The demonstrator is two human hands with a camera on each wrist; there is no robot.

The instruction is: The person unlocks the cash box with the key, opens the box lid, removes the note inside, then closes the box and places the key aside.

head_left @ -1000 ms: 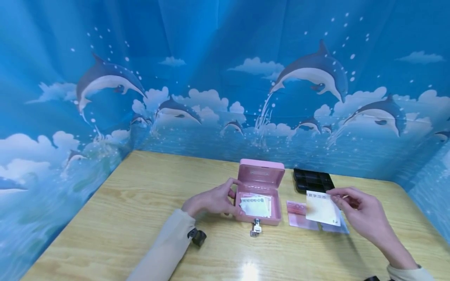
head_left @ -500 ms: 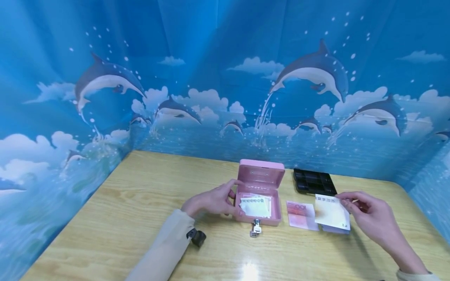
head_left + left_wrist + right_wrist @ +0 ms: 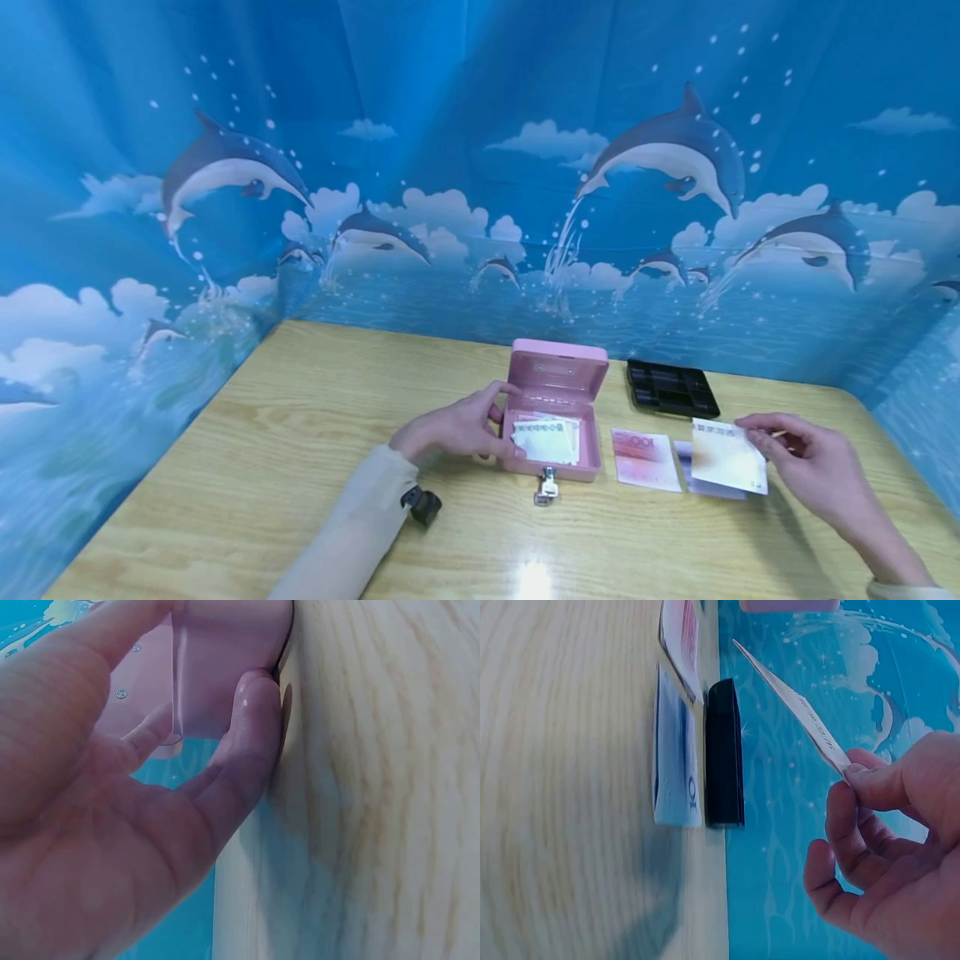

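Pale banknote (image 3: 729, 460): one, raised to the right of the pink box, above the bluish banknote; one end pinched, the other free.
Pink box (image 3: 576, 472): landmark; stands on the desk (image 3: 337, 392), lid up, metal fitting (image 3: 548, 486) hanging at its front.
Right hand (image 3: 817, 468): well right of the box; thumb and fingertip together on the pale banknote's edge.
Left hand (image 3: 456, 429): at the box's left end, digits curved round it and gripping.
Boxed banknotes (image 3: 543, 444): several, loose inside the box, a whitish one uppermost.
Reddish banknote (image 3: 645, 462): on the desk, just right of the box.
Bluish banknote (image 3: 676, 750): on the desk, right of the box beyond the reddish one.
Black tray (image 3: 724, 761): compartmented; right of the box, toward its rear.
Change, last second: pale banknote carried farther right of the box; it overlapped the reddish banknote in the head view, now only the bluish one.
Bearing on the work: reddish banknote wholly in sight; the pale one, by judgement, remains in transfer, not yet placed.
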